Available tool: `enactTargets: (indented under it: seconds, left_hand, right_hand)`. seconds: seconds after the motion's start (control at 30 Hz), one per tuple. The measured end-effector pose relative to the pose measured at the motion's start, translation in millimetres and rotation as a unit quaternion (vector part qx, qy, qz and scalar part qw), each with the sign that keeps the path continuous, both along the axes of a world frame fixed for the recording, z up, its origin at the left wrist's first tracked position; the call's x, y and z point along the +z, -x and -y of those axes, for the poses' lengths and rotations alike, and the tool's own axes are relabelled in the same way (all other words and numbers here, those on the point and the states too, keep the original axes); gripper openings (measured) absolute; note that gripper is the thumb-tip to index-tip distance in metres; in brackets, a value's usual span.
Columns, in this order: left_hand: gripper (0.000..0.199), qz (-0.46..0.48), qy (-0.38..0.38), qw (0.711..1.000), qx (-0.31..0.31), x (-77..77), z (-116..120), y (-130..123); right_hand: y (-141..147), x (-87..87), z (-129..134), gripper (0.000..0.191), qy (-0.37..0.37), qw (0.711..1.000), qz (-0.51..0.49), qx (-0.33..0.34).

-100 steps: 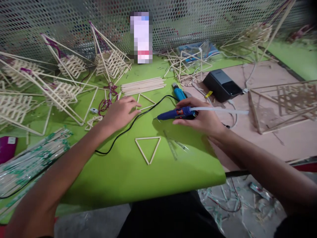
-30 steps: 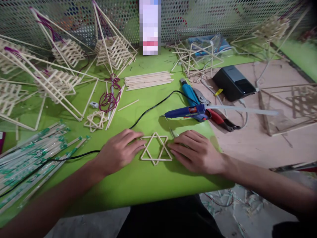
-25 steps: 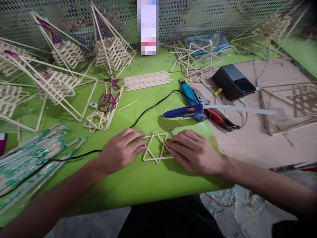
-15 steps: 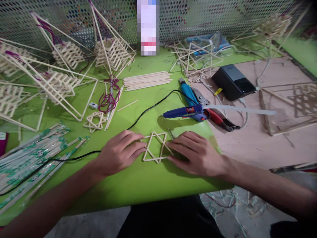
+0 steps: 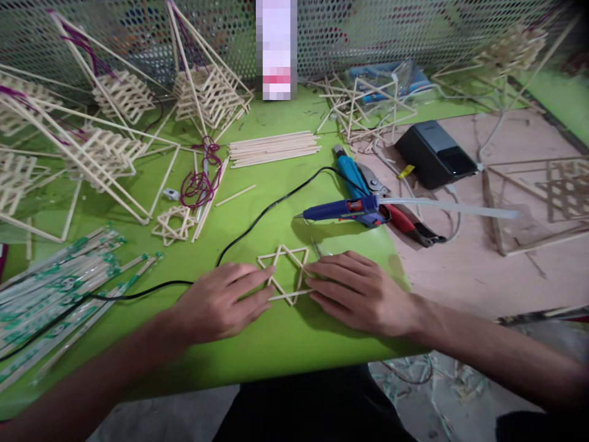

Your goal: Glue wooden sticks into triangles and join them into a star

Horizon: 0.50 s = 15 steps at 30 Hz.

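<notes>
A six-pointed star of thin wooden sticks (image 5: 295, 262) lies flat on the green table in front of me. My left hand (image 5: 227, 301) grips its left side, fingertips on the sticks and covering the lower left corner. At the right side my right hand (image 5: 352, 291) has its fingers together on the star's right points, which they partly hide. Just beyond the star rests a blue glue gun (image 5: 340, 209) with a long translucent glue stick (image 5: 446, 205) out of its back. A smaller stick star (image 5: 173, 225) sits farther left.
Loose sticks (image 5: 273, 149) lie in a pile beyond the glue gun's cord. Wrapped chopsticks (image 5: 69, 288) cover the left side. Stick pyramids with purple string (image 5: 202, 92) stand at the back left. Red-handled pliers (image 5: 405, 224) and a black-grey box (image 5: 435, 153) are at the right.
My left hand has shifted down and its fingertips now reach over the star's left sticks. My right fingers have drawn closer together at the right points. The star has moved slightly left.
</notes>
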<state>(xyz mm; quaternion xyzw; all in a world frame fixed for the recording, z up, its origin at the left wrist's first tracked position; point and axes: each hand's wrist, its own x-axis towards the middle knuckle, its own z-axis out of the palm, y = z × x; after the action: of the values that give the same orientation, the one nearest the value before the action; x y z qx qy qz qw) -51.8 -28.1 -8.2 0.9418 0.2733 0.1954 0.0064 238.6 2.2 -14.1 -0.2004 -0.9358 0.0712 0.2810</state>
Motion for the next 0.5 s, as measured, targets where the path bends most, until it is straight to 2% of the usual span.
enactTargets:
  seconds: [0.2, 0.5]
  left_hand:
    - [0.018, -0.009, -0.004, 1.000, 0.003, -0.5, 0.5, 1.6]
    - [0.015, -0.014, -0.023, 1.000, 0.004, -1.4, 0.6, 3.4]
  right_hand:
    - [0.6, 2.1, -1.0, 0.013, -0.009, 1.000, 0.001, 0.009]
    - [-1.2, 0.2, -1.5, 0.015, -0.008, 1.000, 0.003, 0.006]
